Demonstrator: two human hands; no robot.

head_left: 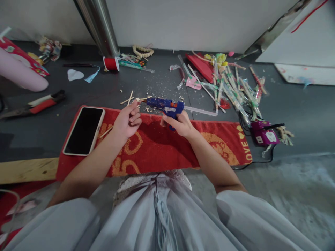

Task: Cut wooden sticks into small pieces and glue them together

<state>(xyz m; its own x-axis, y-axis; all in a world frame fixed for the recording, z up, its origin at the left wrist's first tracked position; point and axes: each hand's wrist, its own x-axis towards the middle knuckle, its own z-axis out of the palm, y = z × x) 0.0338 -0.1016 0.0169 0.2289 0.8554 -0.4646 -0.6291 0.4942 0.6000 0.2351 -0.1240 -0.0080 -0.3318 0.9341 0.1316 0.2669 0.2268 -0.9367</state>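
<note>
My right hand [181,124] is wrapped round the handle of a blue glue gun [159,103]. A long translucent glue stick [200,111] sticks out of the gun's back end. Its nozzle points left, right up at the fingertips of my left hand [128,120]. Between thumb and forefinger, my left hand pinches a small pale piece [138,99] that looks like wood; its exact shape is too small to make out. Just beyond those fingers lie thin wooden sticks [130,98] and scattered pale bits. Both wrists are above a red towel [167,153].
A phone [84,130] rests on the towel's left end. Pliers [35,104] and a red thread spool [111,64] lie farther left. Wrapped sticks [232,87] are heaped at the right, near a purple device [264,133] with a cord. A metal post [101,28] stands at the back.
</note>
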